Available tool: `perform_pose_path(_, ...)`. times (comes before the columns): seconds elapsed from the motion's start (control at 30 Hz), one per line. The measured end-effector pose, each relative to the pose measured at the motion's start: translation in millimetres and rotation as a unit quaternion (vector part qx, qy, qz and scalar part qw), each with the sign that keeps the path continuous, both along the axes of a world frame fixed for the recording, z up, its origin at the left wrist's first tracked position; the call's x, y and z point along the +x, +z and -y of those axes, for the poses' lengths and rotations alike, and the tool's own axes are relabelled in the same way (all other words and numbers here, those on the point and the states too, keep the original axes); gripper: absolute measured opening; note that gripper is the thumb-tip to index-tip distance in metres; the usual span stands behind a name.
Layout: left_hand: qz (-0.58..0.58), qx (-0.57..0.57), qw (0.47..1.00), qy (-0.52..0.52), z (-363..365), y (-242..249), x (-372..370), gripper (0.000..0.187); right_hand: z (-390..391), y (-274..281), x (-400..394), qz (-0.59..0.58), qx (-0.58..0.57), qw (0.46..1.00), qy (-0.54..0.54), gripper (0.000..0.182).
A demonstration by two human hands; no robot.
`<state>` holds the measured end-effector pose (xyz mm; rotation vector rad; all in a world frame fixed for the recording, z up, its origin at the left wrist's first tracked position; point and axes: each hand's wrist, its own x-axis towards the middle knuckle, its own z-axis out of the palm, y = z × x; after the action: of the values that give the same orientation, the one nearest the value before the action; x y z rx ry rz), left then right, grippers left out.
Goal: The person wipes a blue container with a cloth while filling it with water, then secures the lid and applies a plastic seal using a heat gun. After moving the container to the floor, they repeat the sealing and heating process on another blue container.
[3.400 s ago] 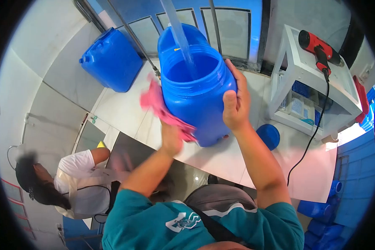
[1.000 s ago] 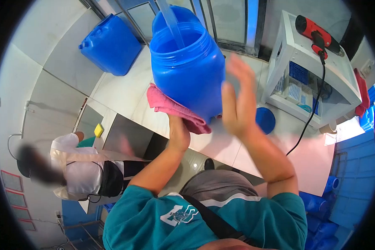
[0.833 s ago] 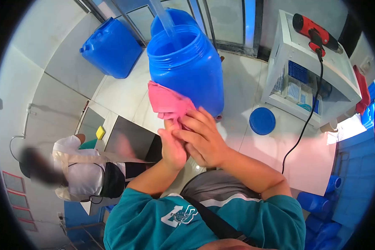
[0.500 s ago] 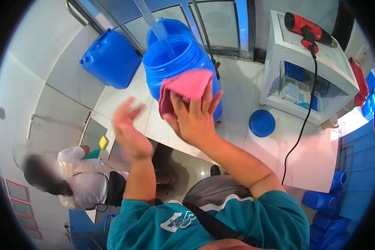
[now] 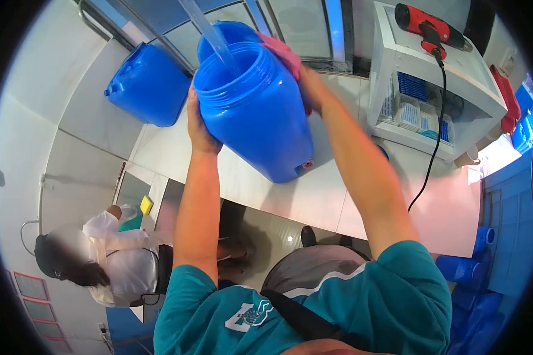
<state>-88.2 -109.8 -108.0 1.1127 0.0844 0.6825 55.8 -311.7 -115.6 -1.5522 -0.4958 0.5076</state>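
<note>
A large blue plastic drum (image 5: 251, 118) stands on the white counter, its threaded mouth uncovered. A clear tube (image 5: 210, 35) runs down into the mouth. My left hand (image 5: 201, 127) grips the drum's left side, its fingers partly hidden behind the wall. Around the far right side reaches my right hand (image 5: 311, 86), holding a pink cloth (image 5: 283, 54) against the drum near the rim; some of its fingers are out of sight. A small spout or fitting (image 5: 307, 165) shows low on the drum.
Another blue container (image 5: 148, 86) stands at the left. To the right is a white cabinet (image 5: 438, 77) with a red heat gun (image 5: 429, 26) on top and its black cord (image 5: 442, 118) hanging down. A person (image 5: 121, 260) works at lower left, near a yellow sponge (image 5: 146, 205).
My right hand has moved with the pink cloth from the drum's front to its far right side. My left hand has come from the air onto the drum's left side. The drum appears turned.
</note>
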Motion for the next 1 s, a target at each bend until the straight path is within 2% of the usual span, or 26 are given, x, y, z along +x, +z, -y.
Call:
perform_pose_path(0.07, -0.001, -0.007, 1.000, -0.009, -4, -3, -2, 0.059, 2, -81, -7, -0.053, 0.023, 0.998, -0.007, 0.074)
perform_pose_path(0.1, 0.003, -0.011, 1.000, -0.014, -5, -5, -1, 0.058, 19, -95, -26, -0.068, 0.008, 0.998, 0.014, 0.072)
perform_pose_path(0.17, 0.013, 0.009, 1.000, 0.015, 5, -1, 0, 0.058, 24, -123, -72, 0.099, 0.097, 0.988, -0.071, 0.069)
perform_pose_path(0.23, 0.015, 0.004, 1.000, 0.012, 3, -2, -1, 0.058, 9, -111, -92, 0.334, 0.202, 0.907, -0.158, 0.067)
perform_pose_path(0.27, 0.003, -0.017, 1.000, 0.022, 4, -2, -3, 0.057, 15, -73, -95, 0.390, 0.211, 0.885, -0.144, 0.066)
perform_pose_path(0.33, -0.008, -0.021, 0.999, 0.022, -1, -3, -5, 0.057, 8, -9, -62, 0.321, 0.261, 0.907, -0.080, 0.070)
perform_pose_path(0.37, -0.012, -0.025, 0.999, 0.026, -1, -3, -5, 0.057, 7, 7, -36, 0.209, 0.249, 0.946, 0.016, 0.073)
perform_pose_path(0.4, -0.025, -0.029, 0.999, 0.033, 2, -1, -6, 0.057, 4, 15, -13, 0.094, 0.233, 0.962, 0.111, 0.076)
perform_pose_path(0.43, -0.030, -0.028, 0.999, 0.032, 2, -2, -7, 0.057, -4, 8, 1, 0.090, 0.234, 0.962, 0.108, 0.076)
perform_pose_path(0.5, -0.036, -0.027, 0.997, 0.058, 0, -3, -6, 0.058, -25, -27, 19, -0.080, 0.288, 0.948, 0.113, 0.080)
perform_pose_path(0.57, -0.020, -0.029, 0.999, 0.039, -4, -7, -6, 0.055, -26, -98, 17, -0.267, 0.199, 0.935, 0.121, 0.082)
perform_pose_path(0.63, -0.002, -0.031, 0.999, 0.023, -7, -9, -7, 0.052, 0, -130, -22, -0.299, 0.135, 0.943, 0.062, 0.082)
perform_pose_path(0.67, 0.006, -0.028, 0.999, 0.015, -8, -10, -7, 0.053, 12, -141, -34, -0.310, 0.085, 0.946, 0.040, 0.076)
perform_pose_path(0.73, 0.014, -0.026, 1.000, 0.010, -9, -12, -8, 0.053, 18, -148, -69, -0.124, 0.121, 0.983, -0.056, 0.064)
perform_pose_path(0.77, 0.020, -0.016, 1.000, 0.009, -10, -13, -9, 0.053, 13, -141, -84, 0.076, 0.202, 0.968, -0.126, 0.058)
perform_pose_path(0.8, 0.025, -0.007, 1.000, 0.009, -11, -14, -9, 0.053, 14, -108, -86, 0.138, 0.212, 0.960, -0.121, 0.053)
perform_pose_path(0.87, 0.027, 0.001, 1.000, 0.002, -17, -20, -12, 0.053, 20, -41, -80, 0.195, 0.221, 0.949, -0.112, 0.049)
perform_pose_path(0.93, 0.039, 0.012, 0.999, -0.006, -20, -18, -11, 0.054, 9, 2, -38, 0.257, 0.272, 0.927, 0.000, 0.049)
perform_pose_path(1.0, 0.042, -0.034, 0.998, -0.017, -11, -17, -14, 0.054, 0, 19, 2, 0.146, 0.155, 0.976, 0.037, 0.049)
